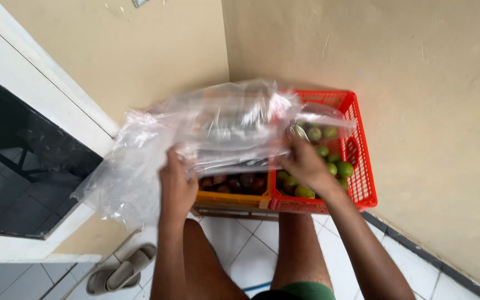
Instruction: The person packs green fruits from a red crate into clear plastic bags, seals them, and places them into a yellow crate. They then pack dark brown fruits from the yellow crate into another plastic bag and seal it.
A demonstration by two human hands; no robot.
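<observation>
From the head view, the left hand (176,186) and right hand (306,165) each pinch an edge of the crumpled clear plastic sheet (206,133), stretched over the orange plastic crate (233,199) of dark fruit and the red plastic crate (356,166) of green limes at the far wall; the covering looks mid-handling, so an even two-handed pull seems called for.

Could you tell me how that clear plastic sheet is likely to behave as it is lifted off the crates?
The clear plastic sheet is probably floppy: it sags and crumples between the left hand and right hand. It looks light, billowing past the orange crate. Its glossy surface may be slippery.
</observation>
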